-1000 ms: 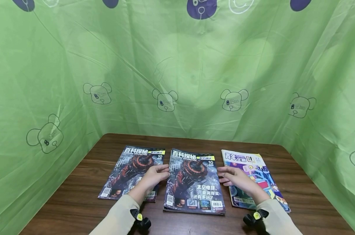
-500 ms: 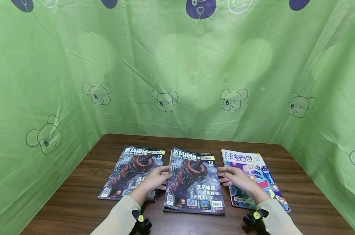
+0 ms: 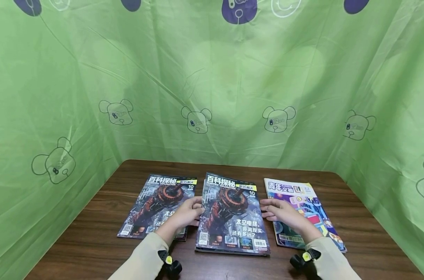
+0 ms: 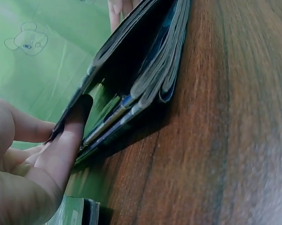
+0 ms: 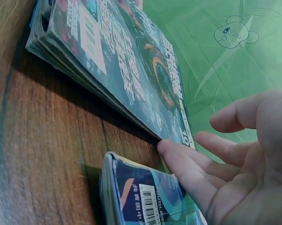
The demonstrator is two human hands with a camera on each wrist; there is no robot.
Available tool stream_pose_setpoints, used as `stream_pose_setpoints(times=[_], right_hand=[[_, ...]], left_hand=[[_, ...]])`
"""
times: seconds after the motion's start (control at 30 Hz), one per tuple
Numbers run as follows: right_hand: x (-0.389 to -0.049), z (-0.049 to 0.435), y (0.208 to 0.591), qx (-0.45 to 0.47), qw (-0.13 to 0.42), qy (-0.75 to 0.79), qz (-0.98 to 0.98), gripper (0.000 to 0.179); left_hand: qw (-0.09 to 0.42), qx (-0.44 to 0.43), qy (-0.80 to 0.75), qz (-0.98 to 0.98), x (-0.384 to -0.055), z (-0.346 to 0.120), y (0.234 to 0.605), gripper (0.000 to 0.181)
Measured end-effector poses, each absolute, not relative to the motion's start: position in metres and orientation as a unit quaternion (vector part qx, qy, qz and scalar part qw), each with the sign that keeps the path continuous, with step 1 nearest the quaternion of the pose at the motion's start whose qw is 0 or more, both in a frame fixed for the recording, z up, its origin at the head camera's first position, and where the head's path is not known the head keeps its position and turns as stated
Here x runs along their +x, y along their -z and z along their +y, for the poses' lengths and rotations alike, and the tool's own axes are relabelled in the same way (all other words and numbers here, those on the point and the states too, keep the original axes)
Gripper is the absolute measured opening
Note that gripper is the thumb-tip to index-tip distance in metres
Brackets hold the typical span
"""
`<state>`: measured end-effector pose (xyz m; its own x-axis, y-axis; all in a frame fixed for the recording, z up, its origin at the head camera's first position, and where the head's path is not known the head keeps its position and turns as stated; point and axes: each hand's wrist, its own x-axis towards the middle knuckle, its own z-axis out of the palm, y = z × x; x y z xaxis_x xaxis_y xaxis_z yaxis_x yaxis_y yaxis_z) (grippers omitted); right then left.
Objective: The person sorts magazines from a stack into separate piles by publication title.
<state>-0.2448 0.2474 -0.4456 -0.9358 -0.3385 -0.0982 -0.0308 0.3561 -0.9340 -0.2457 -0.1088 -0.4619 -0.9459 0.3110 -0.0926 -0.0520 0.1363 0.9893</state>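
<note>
In the head view, a dark magazine (image 3: 233, 212) with a red-and-black machine on its cover tops a small stack in the middle of the table. My left hand (image 3: 184, 214) pinches its left edge between thumb and fingers. The left wrist view shows that edge raised, with a dark gap between the magazine and the thick folded magazines (image 4: 164, 70) below. On the other side, my right hand (image 3: 285, 214) has its fingers extended, fingertips at the stack's right edge. In the right wrist view, its thumb (image 5: 234, 117) stands off the cover.
A magazine with the same cover (image 3: 152, 206) lies to the left, partly behind my left forearm. To the right lies a colourful purple-and-white magazine (image 3: 304, 190), partly under my right hand and wrist in view. A wooden table (image 3: 92, 217) carries everything, and a green curtain (image 3: 233, 77) surrounds it.
My left hand has shifted slightly right and taken the top magazine's left edge. That magazine's far left corner has risen a little. The right hand stays put.
</note>
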Motion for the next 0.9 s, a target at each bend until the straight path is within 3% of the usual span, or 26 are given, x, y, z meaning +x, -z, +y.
stream_pose_setpoints(times=[0.9], right_hand=[[-0.2438,0.2452,0.4476,-0.062,0.118,0.593,0.794,0.052]], left_hand=[[0.139,0.083,-0.677,0.718,-0.2468,-0.108,0.4622,0.058]])
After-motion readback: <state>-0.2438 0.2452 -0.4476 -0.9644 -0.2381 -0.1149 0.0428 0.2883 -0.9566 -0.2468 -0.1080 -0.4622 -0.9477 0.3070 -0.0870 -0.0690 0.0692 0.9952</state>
